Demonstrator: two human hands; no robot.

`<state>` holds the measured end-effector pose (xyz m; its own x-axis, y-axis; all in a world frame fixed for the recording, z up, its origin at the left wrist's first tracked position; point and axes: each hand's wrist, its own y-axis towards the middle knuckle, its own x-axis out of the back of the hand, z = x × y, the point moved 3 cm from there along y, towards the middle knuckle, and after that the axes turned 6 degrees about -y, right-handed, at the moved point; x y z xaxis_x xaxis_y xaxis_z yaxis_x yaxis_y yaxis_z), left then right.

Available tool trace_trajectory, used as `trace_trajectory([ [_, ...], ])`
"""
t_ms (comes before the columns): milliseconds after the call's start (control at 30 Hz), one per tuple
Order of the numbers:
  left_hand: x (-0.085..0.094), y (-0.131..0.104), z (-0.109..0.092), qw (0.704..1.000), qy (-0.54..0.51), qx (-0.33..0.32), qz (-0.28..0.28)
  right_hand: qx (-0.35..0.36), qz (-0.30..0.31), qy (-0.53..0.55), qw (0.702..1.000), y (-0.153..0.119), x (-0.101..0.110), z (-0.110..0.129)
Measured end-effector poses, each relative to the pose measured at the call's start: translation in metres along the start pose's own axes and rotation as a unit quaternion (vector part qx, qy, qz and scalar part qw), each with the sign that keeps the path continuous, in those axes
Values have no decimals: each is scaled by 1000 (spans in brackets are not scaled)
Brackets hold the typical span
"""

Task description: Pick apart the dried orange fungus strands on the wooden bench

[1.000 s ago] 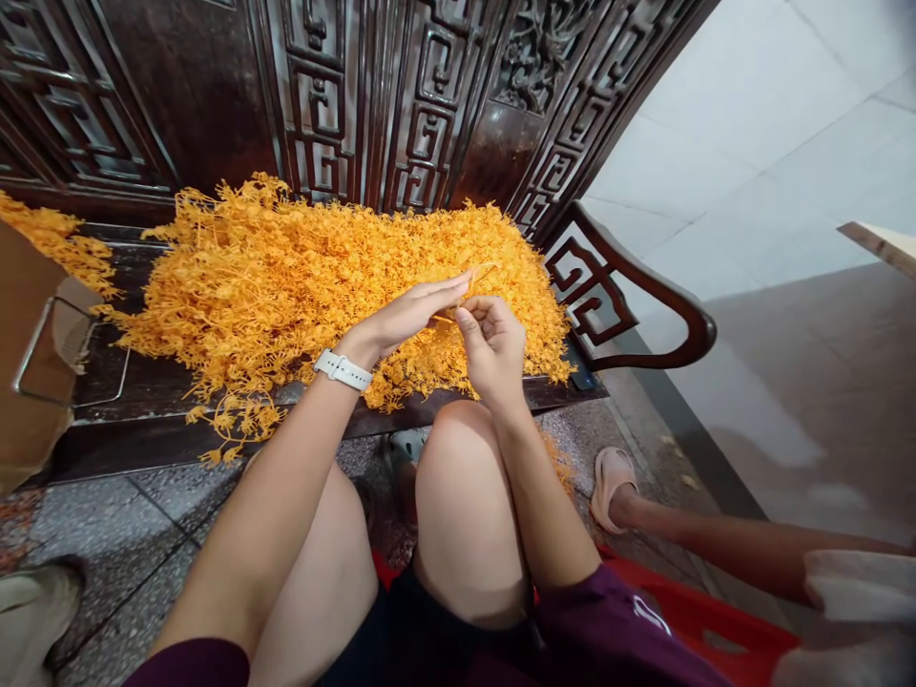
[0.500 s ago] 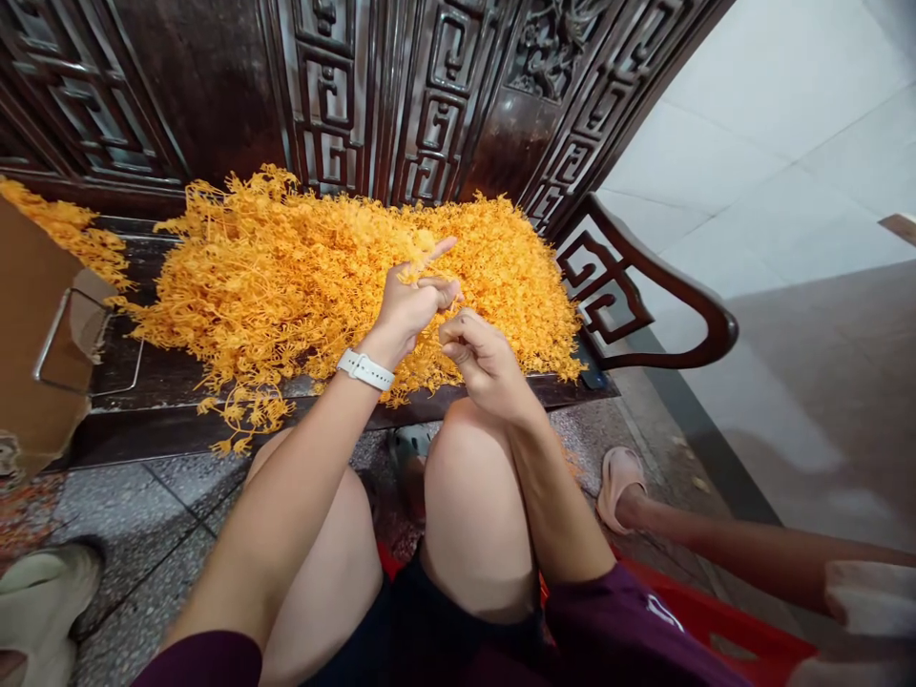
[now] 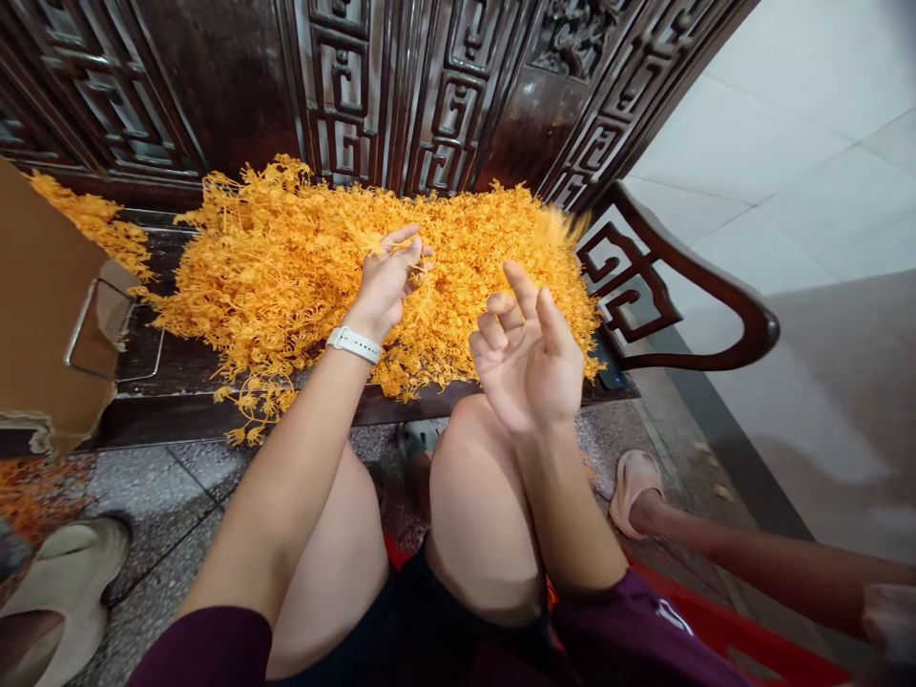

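Note:
A long heap of orange-yellow plastic-looking sprigs (image 3: 286, 258) covers the seat of a dark carved wooden bench. My left hand (image 3: 390, 277), with a white watch band at the wrist, is over the middle of the heap, its thumb and fingers closed on a small yellow piece. My right hand (image 3: 530, 353) is turned palm up above my knee at the heap's front edge, fingers apart and nothing in it. A blurred yellow piece (image 3: 562, 229) is in the air beyond my right fingertips, over the heap's right end.
A cardboard box (image 3: 57, 305) with a metal handle stands at the left. The curved armrest (image 3: 705, 353) bounds the bench on the right. Other people's feet in clogs (image 3: 636, 491) show at both sides. Orange bits (image 3: 43, 496) lie on the floor at lower left.
My right hand has moved away from my left, turned palm up and opened. The blurred piece has appeared near the armrest. My left hand has shifted slightly left, and the view has shifted a little.

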<state>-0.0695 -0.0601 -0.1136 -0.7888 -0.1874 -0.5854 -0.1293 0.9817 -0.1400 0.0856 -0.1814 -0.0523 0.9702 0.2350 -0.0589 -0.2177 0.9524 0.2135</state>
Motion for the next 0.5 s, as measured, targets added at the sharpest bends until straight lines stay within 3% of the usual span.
trace_trajectory([
  [67,-5,-7,-2,1000,3,-1,13,-62,-92,4,994,9,15,-11],
  [167,-16,-16,-1,999,6,-4,37,-65,-127,-28,989,13,20,-21],
  [300,-30,-30,3,997,26,-13,77,46,-119,-214,968,9,17,-22],
  [500,-42,-45,5,992,41,-8,120,66,-100,-338,934,15,30,-32],
])
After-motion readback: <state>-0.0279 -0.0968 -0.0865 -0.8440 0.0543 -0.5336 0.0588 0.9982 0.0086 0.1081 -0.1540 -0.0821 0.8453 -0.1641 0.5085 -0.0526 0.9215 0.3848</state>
